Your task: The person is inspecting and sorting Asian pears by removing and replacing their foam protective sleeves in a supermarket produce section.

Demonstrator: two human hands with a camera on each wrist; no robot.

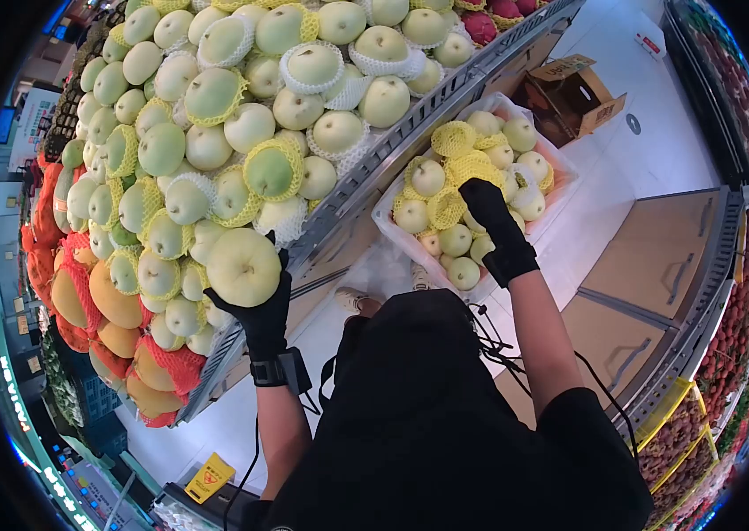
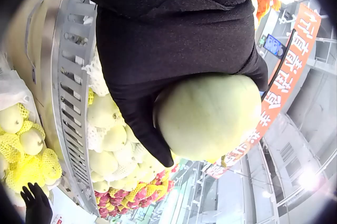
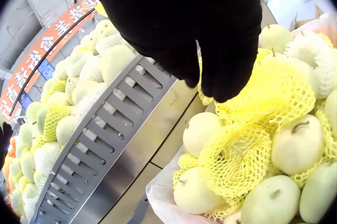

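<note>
My left hand (image 1: 261, 316), in a black glove, grips a pale green melon (image 1: 243, 266) at the edge of the sloping melon display. Its fingers and thumb curve round the fruit in the left wrist view. The gloved right hand (image 1: 487, 208) is over a lined crate (image 1: 385, 215) of melons and yellow foam nets (image 1: 454, 140). From the left wrist view, the fingers (image 2: 35, 195) of that hand look spread. In the right wrist view its fingertips (image 3: 224, 95) point down right at a yellow net (image 3: 263, 97), overlapping it.
Many melons, some in white or yellow nets, are heaped on the display (image 1: 208, 146), edged by a grey slotted rail (image 1: 365, 168). An open cardboard box (image 1: 573, 97) stands beyond the crate. Cabinets (image 1: 653, 257) line the right side. Orange-netted melons (image 1: 118, 296) lie at left.
</note>
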